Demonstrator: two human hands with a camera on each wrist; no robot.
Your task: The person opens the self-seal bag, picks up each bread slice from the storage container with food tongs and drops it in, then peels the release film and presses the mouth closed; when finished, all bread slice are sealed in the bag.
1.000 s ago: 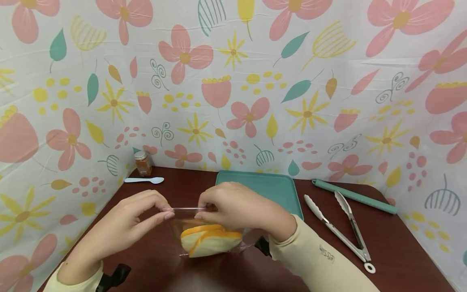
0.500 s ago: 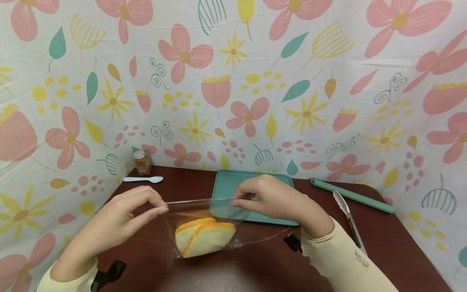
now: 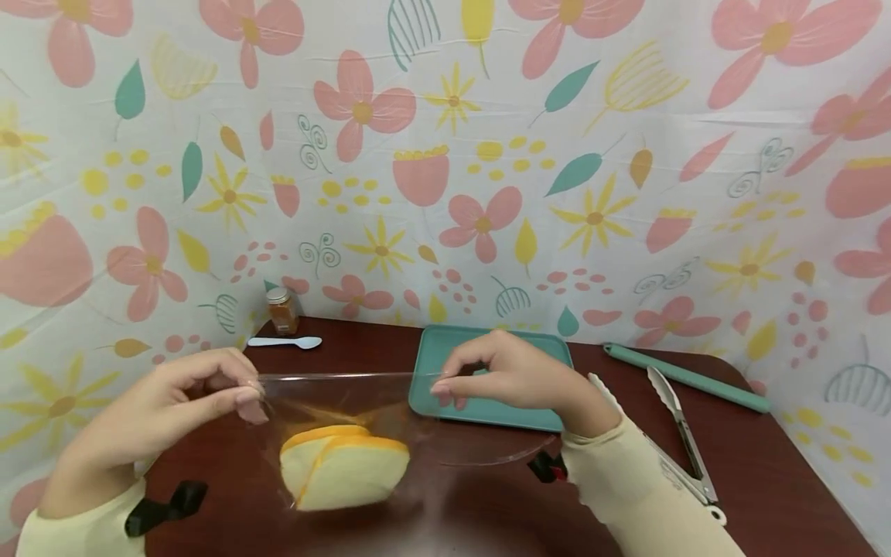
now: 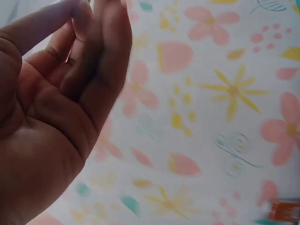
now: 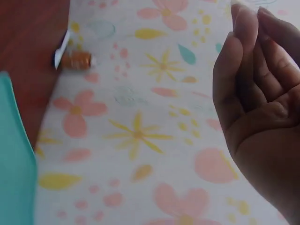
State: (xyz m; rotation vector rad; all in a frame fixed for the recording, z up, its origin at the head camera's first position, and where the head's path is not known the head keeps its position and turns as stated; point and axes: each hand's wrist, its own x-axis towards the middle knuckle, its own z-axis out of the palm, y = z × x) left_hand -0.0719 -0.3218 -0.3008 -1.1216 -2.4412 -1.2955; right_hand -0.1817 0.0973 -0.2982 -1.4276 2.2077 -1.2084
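Note:
A clear plastic bag (image 3: 334,398) hangs in front of me with its top edge stretched level. Inside it lie slices of what looks like bread (image 3: 356,473), pale with an orange crust, overlapping and leaning to one side. My left hand (image 3: 174,406) pinches the bag's upper left corner between thumb and fingers. Further along the same edge, my right hand (image 3: 504,375) pinches the film, and a loose part trails beyond it to the right. The wrist views show the left hand (image 4: 61,103) and right hand (image 5: 265,98) with fingertips near the frame edges; the bag is not discernible there.
Behind the right hand lies a teal tray (image 3: 445,340). Metal tongs (image 3: 685,433) and a green bar (image 3: 689,377) lie to the right, the tongs partly behind the sleeve. At the back left are a spice jar (image 3: 282,313) and a pale spoon (image 3: 285,342).
Both hands started close together at the bag's top edge. The right hand moved right, then the left moved left, drawing the edge wider. The bag and slices shifted left.

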